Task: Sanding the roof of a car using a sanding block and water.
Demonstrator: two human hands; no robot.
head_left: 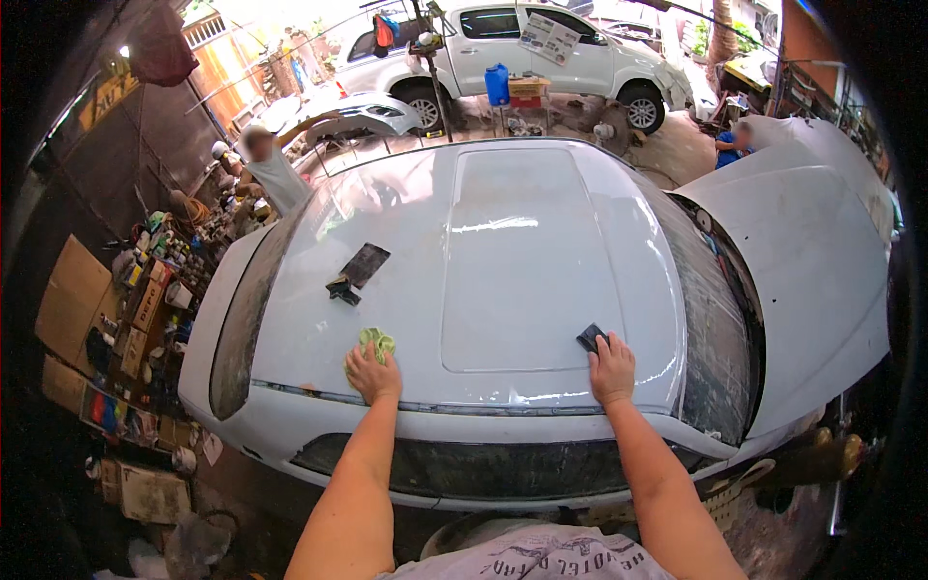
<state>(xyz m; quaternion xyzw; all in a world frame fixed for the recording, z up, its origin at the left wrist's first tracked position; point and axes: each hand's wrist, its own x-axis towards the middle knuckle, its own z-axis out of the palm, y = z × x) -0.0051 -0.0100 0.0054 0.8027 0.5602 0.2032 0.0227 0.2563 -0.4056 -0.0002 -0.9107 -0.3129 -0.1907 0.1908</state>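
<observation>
The pale grey roof (517, 251) of a car spreads out in front of me, its surface glossy with wet-looking reflections. My left hand (373, 375) is closed on a crumpled light green cloth (378, 340) near the roof's near left edge. Further right, my right hand (612, 367) grips a small black sanding block (590, 335) against the roof; my fingers hide part of it. Beyond the cloth lies a dark rectangular sheet (367, 264), perhaps sandpaper. A folded black piece (343, 290) of unclear kind touches its near end.
The car's hood (817, 261) stands raised at right. Shelves of cans and boxes (145, 300) crowd the left. One person (275, 169) stands at far left, another (735, 145) at far right. A white pickup (503, 48) and a blue jug (497, 85) are behind.
</observation>
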